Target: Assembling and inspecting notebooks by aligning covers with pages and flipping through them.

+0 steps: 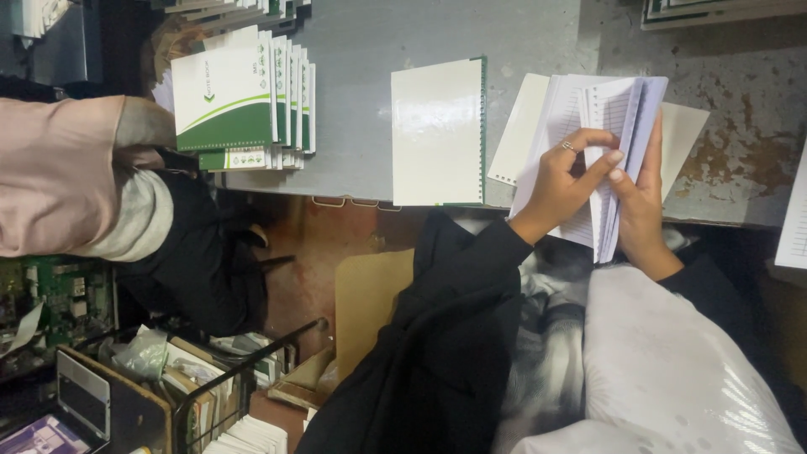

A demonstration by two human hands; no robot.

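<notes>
Gripping a stack of punched lined pages (pixel 618 126) over the grey desk (pixel 370 126), the left hand (pixel 563 181) and right hand (pixel 640 202) pinch its sheets, right of a spiral notebook (pixel 437 130).

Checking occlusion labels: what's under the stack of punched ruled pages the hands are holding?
Under the stack of ruled pages lies a cream card sheet, its corners showing on both sides, on the grey table. Its middle is covered by the pages and both hands.
</notes>
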